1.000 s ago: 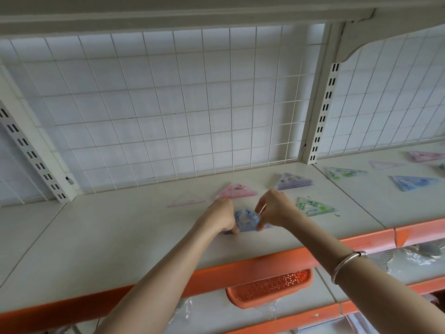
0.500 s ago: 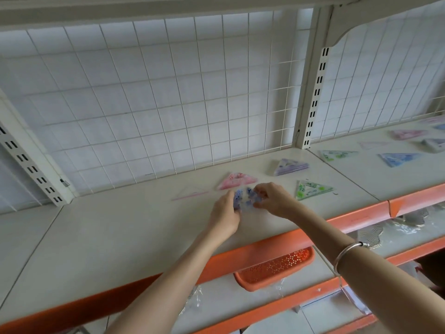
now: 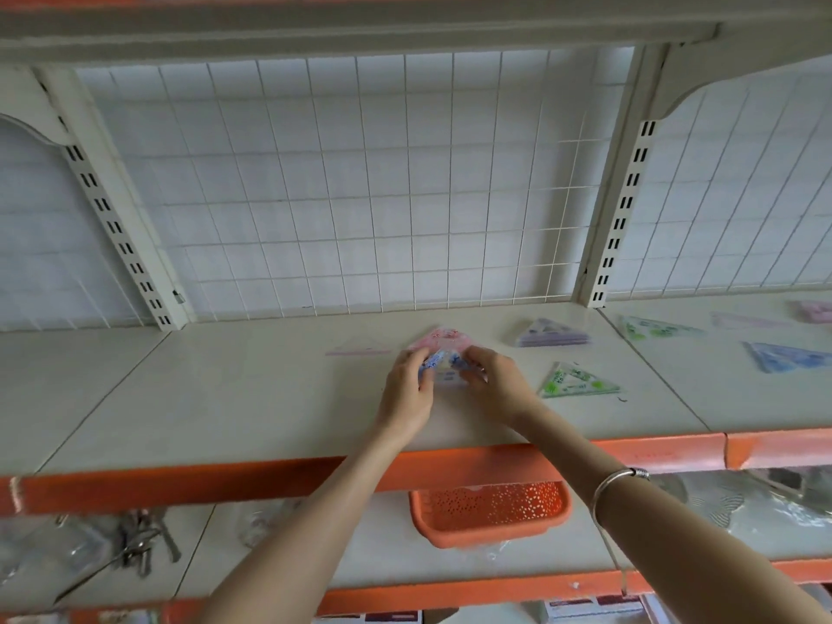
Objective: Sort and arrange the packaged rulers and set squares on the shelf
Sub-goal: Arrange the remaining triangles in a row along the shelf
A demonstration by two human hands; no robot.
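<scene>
Both hands hold a blue packaged set square (image 3: 443, 367) over the white shelf (image 3: 225, 398). My left hand (image 3: 407, 389) grips its left edge and my right hand (image 3: 493, 385) grips its right edge. Just behind it lies a pink set square (image 3: 439, 337), partly hidden by the blue one. A clear pink-edged one (image 3: 358, 349) lies to the left. To the right are a purple stack (image 3: 551, 334) and a green one (image 3: 578, 382). On the neighbouring shelf section lie a green (image 3: 653, 328), a blue (image 3: 788, 357) and pink ones (image 3: 817, 310).
A white wire grid (image 3: 360, 195) backs the shelf, between slotted uprights (image 3: 623, 209). The shelf has an orange front edge (image 3: 270, 479). Below it sit an orange perforated basket (image 3: 493, 511), keys (image 3: 144, 542) at the left and plastic-wrapped items (image 3: 743, 502) at the right.
Both hands have carried the blue set square away from the shelf's front edge, towards the pink one at the back. The camera has tilted and shifted.
</scene>
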